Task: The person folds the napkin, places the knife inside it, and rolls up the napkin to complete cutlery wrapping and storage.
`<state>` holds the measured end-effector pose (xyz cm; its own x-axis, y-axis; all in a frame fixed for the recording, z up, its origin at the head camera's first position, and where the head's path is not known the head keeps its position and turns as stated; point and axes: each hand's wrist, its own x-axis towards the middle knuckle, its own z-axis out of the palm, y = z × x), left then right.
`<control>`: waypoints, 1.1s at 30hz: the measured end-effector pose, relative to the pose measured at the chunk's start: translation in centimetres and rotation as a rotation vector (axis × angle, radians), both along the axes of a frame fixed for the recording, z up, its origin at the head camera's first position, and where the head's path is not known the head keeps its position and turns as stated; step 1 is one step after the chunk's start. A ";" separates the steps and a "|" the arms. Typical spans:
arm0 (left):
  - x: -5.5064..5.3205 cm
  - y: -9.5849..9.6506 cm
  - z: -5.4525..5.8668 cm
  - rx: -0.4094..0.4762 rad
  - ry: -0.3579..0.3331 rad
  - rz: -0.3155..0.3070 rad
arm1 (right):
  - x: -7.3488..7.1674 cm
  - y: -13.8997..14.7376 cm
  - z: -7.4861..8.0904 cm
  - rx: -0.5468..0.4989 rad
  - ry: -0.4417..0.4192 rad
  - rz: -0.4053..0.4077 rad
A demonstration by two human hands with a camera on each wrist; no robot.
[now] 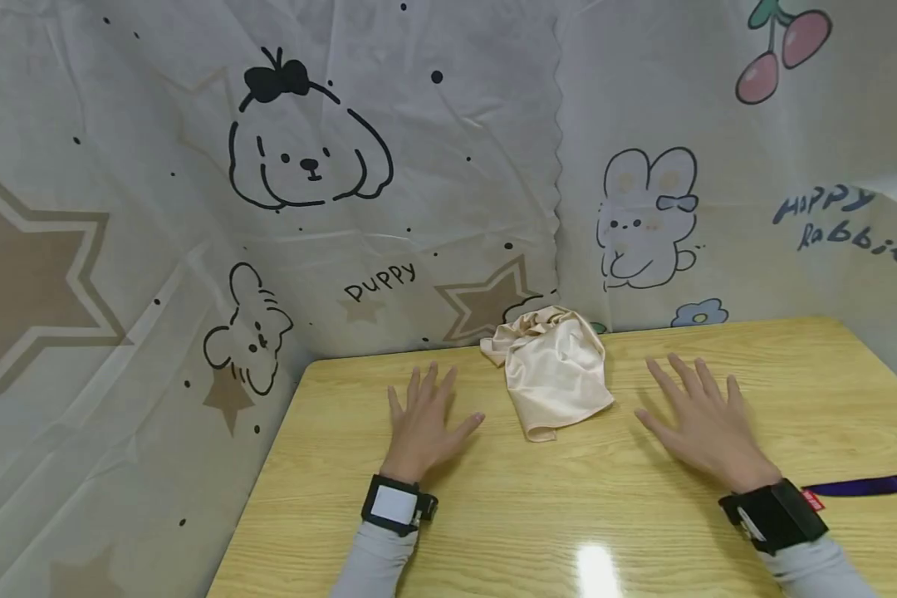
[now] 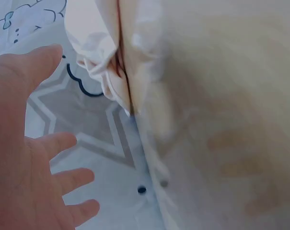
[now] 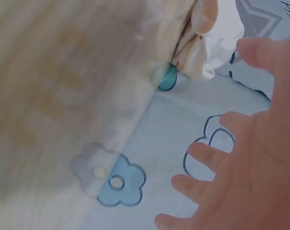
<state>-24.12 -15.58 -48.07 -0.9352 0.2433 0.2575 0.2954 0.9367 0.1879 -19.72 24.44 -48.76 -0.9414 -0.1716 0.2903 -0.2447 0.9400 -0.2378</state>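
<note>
A crumpled, shiny cream satin cloth (image 1: pixel 556 378) lies at the back edge of the wooden table, its upper part bunched and its lower part spread toward the front. To its left is my left hand (image 1: pixel 422 423), fingers spread, holding nothing and apart from the cloth. On the other side my right hand (image 1: pixel 706 428) has its fingers spread too and touches no cloth. Each wrist view shows a bare hand, the left (image 2: pixel 25 139) and the right (image 3: pixel 250 158), with the bunched cloth (image 2: pixel 94 43) beyond the thumb. Both hands appear just above the tabletop.
A dark purple strip (image 1: pixel 867 485) lies on the table (image 1: pixel 523 531) at the right, beside my right wrist. Behind and to the left hangs a pale printed sheet (image 1: pixel 448 191) with cartoon animals and stars, meeting the table's back edge.
</note>
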 end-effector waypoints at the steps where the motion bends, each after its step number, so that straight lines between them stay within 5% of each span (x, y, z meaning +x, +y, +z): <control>1: -0.3 0.4 0.1 0.020 -0.014 -0.012 | -0.3 -0.3 0.1 -0.006 -0.007 0.004; 11: -5.2 6.3 0.9 0.210 -0.260 -0.164 | -4.1 -4.1 0.8 -0.202 -0.238 0.041; 17: -7.5 8.7 0.3 0.345 -0.331 -0.233 | -5.5 -5.6 0.8 -0.320 -0.312 0.074; 23: -7.7 9.5 -0.4 0.352 -0.387 -0.222 | -5.8 -6.3 0.4 -0.389 -0.265 0.108; 33: -7.7 9.5 -0.9 0.294 -0.318 -0.205 | -5.9 -5.3 0.8 -0.460 -0.178 0.123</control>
<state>-31.81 -6.06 -48.92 -0.9191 0.3906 0.0523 0.3536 0.7587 0.5472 -25.59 19.17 -47.93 -0.9642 -0.1760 0.1985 -0.2645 0.6948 -0.6688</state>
